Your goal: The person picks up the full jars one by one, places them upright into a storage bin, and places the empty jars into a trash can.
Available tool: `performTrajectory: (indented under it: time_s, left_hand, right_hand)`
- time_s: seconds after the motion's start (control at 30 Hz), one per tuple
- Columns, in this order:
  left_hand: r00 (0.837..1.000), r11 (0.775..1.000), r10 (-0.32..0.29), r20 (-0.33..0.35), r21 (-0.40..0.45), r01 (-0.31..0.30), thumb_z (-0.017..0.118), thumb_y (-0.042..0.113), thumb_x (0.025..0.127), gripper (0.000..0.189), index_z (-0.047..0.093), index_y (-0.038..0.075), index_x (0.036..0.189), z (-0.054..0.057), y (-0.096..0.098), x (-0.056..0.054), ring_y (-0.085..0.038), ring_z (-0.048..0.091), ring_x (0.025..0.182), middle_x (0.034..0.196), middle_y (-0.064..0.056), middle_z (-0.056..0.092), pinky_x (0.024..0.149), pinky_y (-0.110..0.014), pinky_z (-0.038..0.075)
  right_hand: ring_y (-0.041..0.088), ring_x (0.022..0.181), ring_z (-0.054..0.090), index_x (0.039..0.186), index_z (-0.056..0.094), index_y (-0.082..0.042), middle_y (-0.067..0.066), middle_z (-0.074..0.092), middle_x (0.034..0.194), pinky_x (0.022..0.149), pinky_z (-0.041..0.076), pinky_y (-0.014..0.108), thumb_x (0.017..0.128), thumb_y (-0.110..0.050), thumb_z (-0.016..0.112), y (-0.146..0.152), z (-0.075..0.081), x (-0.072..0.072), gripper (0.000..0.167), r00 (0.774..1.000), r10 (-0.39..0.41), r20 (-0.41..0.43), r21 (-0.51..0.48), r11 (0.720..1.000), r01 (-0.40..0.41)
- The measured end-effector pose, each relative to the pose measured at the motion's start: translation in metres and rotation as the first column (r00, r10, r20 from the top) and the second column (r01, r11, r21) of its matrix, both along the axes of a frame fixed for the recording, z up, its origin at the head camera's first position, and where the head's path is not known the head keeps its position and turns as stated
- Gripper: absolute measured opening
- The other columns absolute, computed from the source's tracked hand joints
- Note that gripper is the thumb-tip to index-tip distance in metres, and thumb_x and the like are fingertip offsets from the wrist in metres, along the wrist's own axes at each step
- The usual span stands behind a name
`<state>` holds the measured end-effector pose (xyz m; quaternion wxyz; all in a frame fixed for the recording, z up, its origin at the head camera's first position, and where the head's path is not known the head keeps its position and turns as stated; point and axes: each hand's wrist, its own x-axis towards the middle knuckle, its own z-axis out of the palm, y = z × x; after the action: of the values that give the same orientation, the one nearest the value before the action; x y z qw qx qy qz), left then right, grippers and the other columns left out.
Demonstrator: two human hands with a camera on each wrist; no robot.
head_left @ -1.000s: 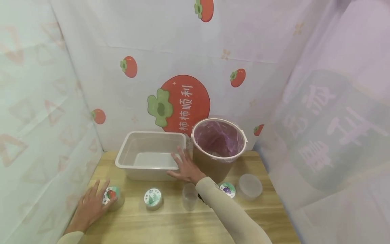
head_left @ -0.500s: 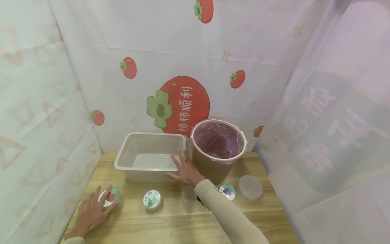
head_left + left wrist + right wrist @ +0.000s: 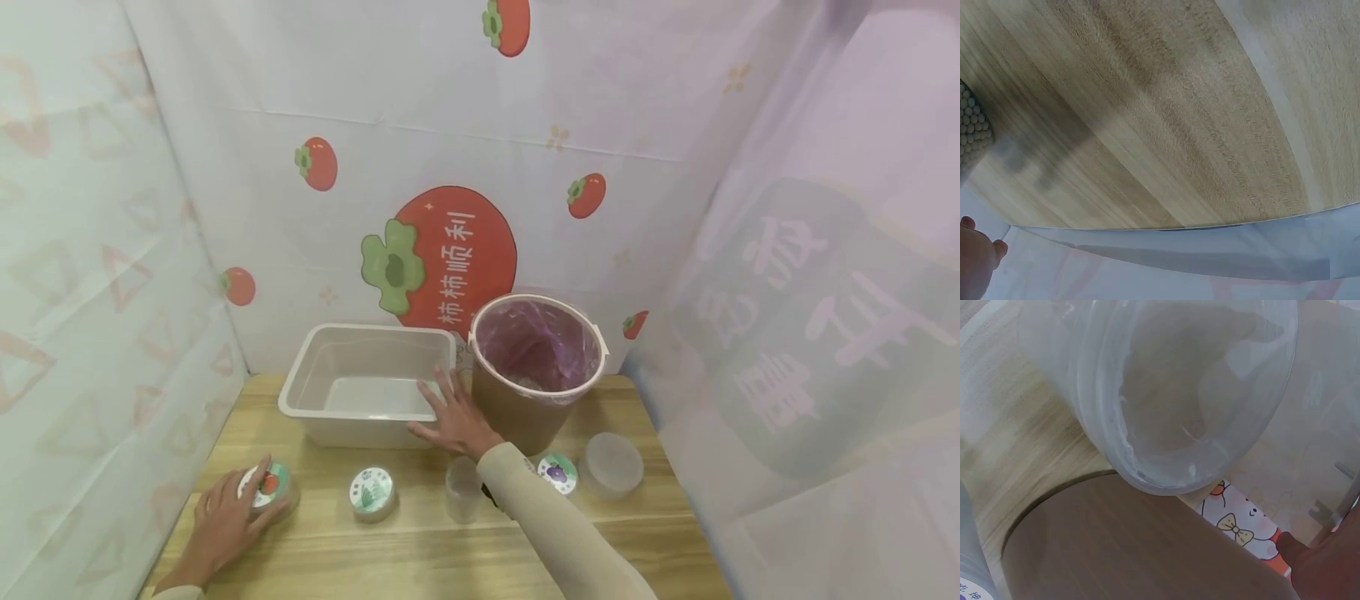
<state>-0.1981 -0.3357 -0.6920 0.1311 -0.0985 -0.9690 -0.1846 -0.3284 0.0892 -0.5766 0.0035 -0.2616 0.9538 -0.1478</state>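
Observation:
In the head view my left hand [image 3: 223,518] is at a round jar [image 3: 267,487] with a tomato-picture lid, index finger over the lid and thumb along the near side. The left wrist view shows small pale beads in a jar [image 3: 971,130] at its left edge; whether the hand grips it is unclear. My right hand [image 3: 456,418] spreads its fingers over the near right corner of a white plastic tub [image 3: 352,428]; contact is hard to tell. Below its wrist stands a clear, lidless-looking plastic container [image 3: 463,493], seen large in the right wrist view [image 3: 1179,462].
A brown bin [image 3: 517,421] with a purple liner stands right of the tub. On the wooden table [image 3: 420,558] are a jar with a green-plant lid [image 3: 372,493], one with a purple-picture lid [image 3: 558,473] and a translucent round container [image 3: 613,465]. Printed cloths hang around.
My left hand has shifted slightly toward the near side, its fingers closer together over the tomato-lid jar. My right hand stays at the tub's corner. The head view has drifted a little.

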Motion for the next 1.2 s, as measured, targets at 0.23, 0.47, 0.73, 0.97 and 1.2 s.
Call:
performTrajectory:
  time_s: [0.23, 0.47, 0.73, 0.97, 1.2]
  left_hand:
    - [1.000, 1.000, -0.009, -0.026, 0.013, 0.009, 0.076, 0.047, 0.101, 0.090, 0.030, 0.014, 0.172, 0.009, 0.002, -0.004, -0.068, 0.047, 0.123, 0.141, -0.042, 0.046, 0.102, -0.089, 0.031]
    - [0.989, 0.999, 0.019, -0.146, -0.027, -0.023, 0.071, 0.052, 0.104, 0.083, 0.037, 0.011, 0.168, 0.053, -0.002, -0.033, -0.068, 0.050, 0.121, 0.138, -0.042, 0.047, 0.106, -0.091, 0.030]
    - [0.973, 1.000, 0.021, -0.229, -0.008, -0.023, 0.070, 0.052, 0.104, 0.082, 0.037, 0.013, 0.168, 0.114, -0.010, -0.077, -0.063, 0.048, 0.115, 0.136, -0.043, 0.047, 0.097, -0.076, 0.033]
    - [0.964, 0.999, -0.004, -0.265, -0.038, -0.006, 0.084, 0.040, 0.094, 0.086, 0.043, 0.010, 0.163, 0.163, -0.003, -0.106, -0.066, 0.050, 0.117, 0.140, -0.045, 0.049, 0.098, -0.081, 0.033]
    - [0.971, 0.997, -0.038, -0.236, -0.080, 0.020, 0.081, 0.041, 0.098, 0.082, 0.042, 0.008, 0.162, 0.194, 0.022, -0.128, -0.065, 0.048, 0.123, 0.139, -0.043, 0.049, 0.101, -0.085, 0.030]
  right_hand:
    - [0.051, 0.168, 0.009, 0.174, 0.029, -0.020, 0.020, 0.010, 0.184, 0.130, 0.034, 0.065, 0.105, -0.067, 0.054, -0.001, 0.001, 0.002, 0.087, 1.000, -0.009, 0.020, -0.009, 1.000, 0.009]
    - [0.049, 0.169, 0.008, 0.175, 0.028, -0.021, 0.020, 0.011, 0.183, 0.130, 0.035, 0.064, 0.105, -0.067, 0.054, 0.001, -0.002, 0.000, 0.087, 0.999, -0.031, 0.011, -0.013, 0.999, 0.031]
    - [0.046, 0.170, 0.003, 0.175, 0.026, -0.023, 0.017, 0.008, 0.184, 0.132, 0.032, 0.062, 0.105, -0.068, 0.053, 0.003, -0.002, -0.001, 0.087, 0.999, -0.040, 0.037, -0.013, 0.999, 0.040]
    - [0.050, 0.169, 0.008, 0.174, 0.029, -0.020, 0.020, 0.011, 0.183, 0.131, 0.035, 0.062, 0.105, -0.066, 0.055, 0.002, -0.004, -0.003, 0.087, 1.000, -0.019, 0.008, 0.000, 1.000, 0.019]
    - [0.051, 0.168, 0.010, 0.174, 0.029, -0.020, 0.022, 0.012, 0.183, 0.130, 0.037, 0.063, 0.105, -0.065, 0.056, 0.001, -0.004, -0.002, 0.087, 1.000, -0.011, -0.002, -0.009, 1.000, 0.011]
